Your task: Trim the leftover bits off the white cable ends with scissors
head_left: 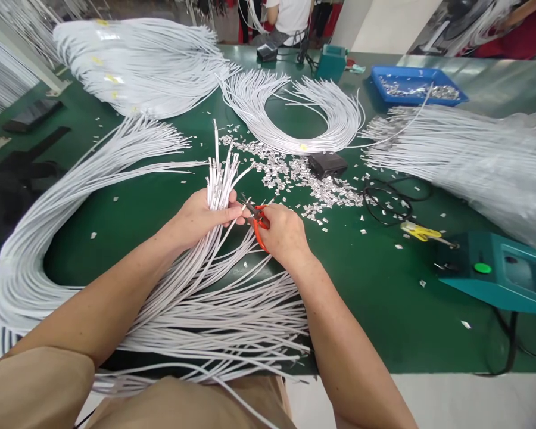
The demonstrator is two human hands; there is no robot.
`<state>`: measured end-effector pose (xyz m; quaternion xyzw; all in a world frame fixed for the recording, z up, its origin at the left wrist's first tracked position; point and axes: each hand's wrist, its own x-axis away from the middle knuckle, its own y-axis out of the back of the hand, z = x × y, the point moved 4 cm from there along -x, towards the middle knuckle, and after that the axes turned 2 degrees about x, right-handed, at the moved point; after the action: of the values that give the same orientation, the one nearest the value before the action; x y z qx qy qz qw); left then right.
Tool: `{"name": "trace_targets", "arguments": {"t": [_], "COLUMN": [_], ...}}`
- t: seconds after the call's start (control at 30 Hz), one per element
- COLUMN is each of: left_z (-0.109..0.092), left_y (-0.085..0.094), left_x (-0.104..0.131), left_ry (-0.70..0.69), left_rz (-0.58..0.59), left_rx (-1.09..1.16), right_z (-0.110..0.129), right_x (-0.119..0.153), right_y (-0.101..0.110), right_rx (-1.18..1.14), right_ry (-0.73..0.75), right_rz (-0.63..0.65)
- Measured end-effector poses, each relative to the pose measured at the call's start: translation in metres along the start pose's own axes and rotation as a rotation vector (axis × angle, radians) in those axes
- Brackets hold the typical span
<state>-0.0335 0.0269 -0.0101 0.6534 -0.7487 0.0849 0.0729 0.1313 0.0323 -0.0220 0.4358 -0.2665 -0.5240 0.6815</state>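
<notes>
My left hand (205, 217) is wrapped round a bundle of white cables (221, 182), whose cut ends point away from me. Its thumb and fingertips pinch one cable end beside the bundle. In my right hand (286, 232) are orange-handled pliers (259, 229), with their jaws touching or very near that cable end, close to my left fingertips. More loose white cables (232, 316) lie under my forearms along the table's near edge. Small silvery pieces (295, 173) are scattered beyond my hands, around a small black block (327, 164).
Coiled white cables (312, 143) and a large bundle (138, 65) lie at the back. A blue tray (429, 74) holds silvery pieces. Bagged cables (464, 149) and a teal device (495, 268) with yellow-handled pliers (422, 231) stand right. A person in white (292, 18) is behind the table.
</notes>
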Motion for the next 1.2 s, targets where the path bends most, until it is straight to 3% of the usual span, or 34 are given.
{"name": "trace_targets", "arguments": {"t": [0.13, 0.3, 0.43, 0.77, 0.9, 1.2], "left_z": [0.0, 0.004, 0.004, 0.005, 0.002, -0.001], "left_y": [0.0, 0.001, 0.001, -0.002, -0.001, -0.002], "left_x": [0.0, -0.001, 0.0, 0.0, 0.002, 0.003], "left_ry": [0.002, -0.056, -0.107, -0.084, -0.094, -0.077], "left_rz": [-0.044, -0.082, -0.109, -0.077, -0.138, -0.129], "left_rx": [-0.039, -0.187, -0.325, -0.245, -0.339, -0.416], "right_z": [-0.008, -0.005, 0.001, 0.004, 0.005, 0.006], "right_x": [-0.001, -0.001, -0.001, 0.0, 0.001, 0.002], "right_y": [0.004, 0.009, 0.001, -0.001, -0.001, -0.004], "right_rx": [-0.192, -0.91, -1.171, -1.319, -1.28, -1.304], "right_ry": [-0.101, -0.219, -0.305, -0.382, -0.374, -0.39], "right_rz": [0.029, -0.026, -0.034, -0.018, -0.038, -0.046]}}
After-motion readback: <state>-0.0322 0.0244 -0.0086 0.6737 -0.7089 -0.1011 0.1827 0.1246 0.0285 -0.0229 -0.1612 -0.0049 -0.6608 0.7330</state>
